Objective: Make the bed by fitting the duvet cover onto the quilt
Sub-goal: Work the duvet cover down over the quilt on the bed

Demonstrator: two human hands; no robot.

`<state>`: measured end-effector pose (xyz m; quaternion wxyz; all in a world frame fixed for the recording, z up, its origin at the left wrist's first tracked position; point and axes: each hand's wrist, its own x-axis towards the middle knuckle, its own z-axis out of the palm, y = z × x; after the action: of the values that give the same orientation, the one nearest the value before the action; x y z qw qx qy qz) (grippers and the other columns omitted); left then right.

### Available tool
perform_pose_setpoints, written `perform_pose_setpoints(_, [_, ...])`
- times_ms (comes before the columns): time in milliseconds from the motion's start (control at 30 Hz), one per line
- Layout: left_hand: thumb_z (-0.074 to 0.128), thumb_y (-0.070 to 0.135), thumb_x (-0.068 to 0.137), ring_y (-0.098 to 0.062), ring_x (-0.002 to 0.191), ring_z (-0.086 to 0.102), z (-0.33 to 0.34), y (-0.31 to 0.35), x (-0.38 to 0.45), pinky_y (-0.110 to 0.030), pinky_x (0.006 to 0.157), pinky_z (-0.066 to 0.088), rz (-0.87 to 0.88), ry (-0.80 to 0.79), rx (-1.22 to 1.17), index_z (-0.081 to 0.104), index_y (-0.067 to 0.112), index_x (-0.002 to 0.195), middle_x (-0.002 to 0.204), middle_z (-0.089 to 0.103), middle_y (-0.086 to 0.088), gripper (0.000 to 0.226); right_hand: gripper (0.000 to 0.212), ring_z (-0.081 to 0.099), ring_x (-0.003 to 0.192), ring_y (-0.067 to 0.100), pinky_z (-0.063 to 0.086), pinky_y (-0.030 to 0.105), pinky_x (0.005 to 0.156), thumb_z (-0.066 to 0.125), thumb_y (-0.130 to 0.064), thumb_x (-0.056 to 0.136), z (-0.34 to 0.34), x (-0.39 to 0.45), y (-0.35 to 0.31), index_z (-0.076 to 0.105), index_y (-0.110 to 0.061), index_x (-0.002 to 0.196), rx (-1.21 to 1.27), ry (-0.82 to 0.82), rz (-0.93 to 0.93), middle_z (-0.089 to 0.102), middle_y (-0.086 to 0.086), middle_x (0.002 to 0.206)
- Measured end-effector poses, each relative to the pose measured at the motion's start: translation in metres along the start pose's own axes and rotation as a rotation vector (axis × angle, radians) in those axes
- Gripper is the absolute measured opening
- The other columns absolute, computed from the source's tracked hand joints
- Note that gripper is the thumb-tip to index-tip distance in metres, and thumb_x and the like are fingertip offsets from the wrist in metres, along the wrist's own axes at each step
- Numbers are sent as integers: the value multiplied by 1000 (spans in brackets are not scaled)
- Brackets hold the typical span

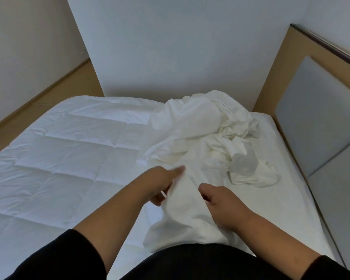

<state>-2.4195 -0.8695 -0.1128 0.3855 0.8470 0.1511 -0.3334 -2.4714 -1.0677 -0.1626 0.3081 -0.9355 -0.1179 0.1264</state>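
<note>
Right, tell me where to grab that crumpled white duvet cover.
Grip the crumpled white duvet cover at its near end, where both hands already meet it, coming from the bedside. That end is gathered into a narrow bunch; the far part lies heaped and tangled.

The quilt point(65, 150) lies spread over the left part of the bed point(271, 195), and the cover point(206, 138) sits bunched on the right part, its far end overlapping the quilt's right edge and its near end trailing toward the person. Left hand point(164, 184) and right hand point(222, 203) flank that near end of the cover, left on its left side, right on its right, both touching it. Headboard point(319, 110) runs along the bed's right side, a wall point(170, 47) stands behind the far end, and floor point(55, 93) lies left of the bed.
</note>
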Motion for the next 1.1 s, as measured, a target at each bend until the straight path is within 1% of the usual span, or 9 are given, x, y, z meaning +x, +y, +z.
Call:
perform_pose_setpoints(67, [56,77,83,-25,77,73,10,-3,-7,-33,75,61,-46,-113,230,70,7,103,88,73,-8,74,28,46,60,11,36,30,55,53,-34,96,-2,-1,-5,38,-35,72,-133,-20,-16,52,-6,65])
perform_pose_setpoints(167, [56,77,83,-21,73,74,14,-9,-10,-29,66,60,-43,-185,129,70,12,99,89,75,-6,68,6,51,64,15,30,26,53,42,-37,97,-3,-6,-15,44,-32,96,-324,-47,-80,47,-9,67])
perform_pose_setpoints(300, [61,65,83,-29,82,75,9,-5,-6,-39,81,63,-55,-132,128,70,9,101,95,76,-12,60,51,48,63,12,42,30,63,45,-36,92,5,-9,-29,32,-33,142,-360,-37,-152,47,-11,71])
perform_pose_setpoints(467, [53,34,89,-18,60,62,7,-15,-8,-29,68,53,34,125,625,57,14,74,66,64,-1,25,37,53,72,12,34,23,58,48,-45,96,6,-13,-23,43,-38,132,-252,-55,-134,47,-12,70])
perform_pose_setpoints(667, [46,22,91,-17,64,49,-10,-41,-29,-28,59,40,72,312,675,48,15,69,72,58,0,23,26,60,74,9,46,21,68,55,-51,94,-14,-29,-24,59,-43,119,-122,-49,-99,61,-9,71])
perform_pose_setpoints(800, [51,26,99,-15,49,47,-25,-52,-55,-27,53,40,277,222,75,56,10,67,57,57,-1,37,15,62,77,6,48,24,73,62,-47,92,-34,-41,-29,69,-34,91,12,-34,-86,67,-12,77])
perform_pose_setpoints(933, [61,32,95,-20,56,58,-5,-71,-70,-23,57,44,639,18,-553,66,10,69,61,63,-15,35,25,60,72,12,41,19,66,63,-42,89,-55,-61,-23,64,-22,74,232,-115,-220,60,-3,74])
perform_pose_setpoints(1033, [67,35,81,-22,63,62,15,-90,-53,-26,59,45,560,-188,-495,68,7,78,70,69,-16,28,17,58,82,13,43,20,77,59,-40,92,-54,-70,-5,63,-26,82,413,-106,-238,57,-7,88])
perform_pose_setpoints(1100, [66,28,78,-17,69,62,22,-101,-35,-27,67,47,456,-215,-387,67,11,77,82,73,-13,17,42,54,76,17,42,27,74,56,-60,90,-43,-69,3,59,-20,77,528,-104,-101,57,-1,81])
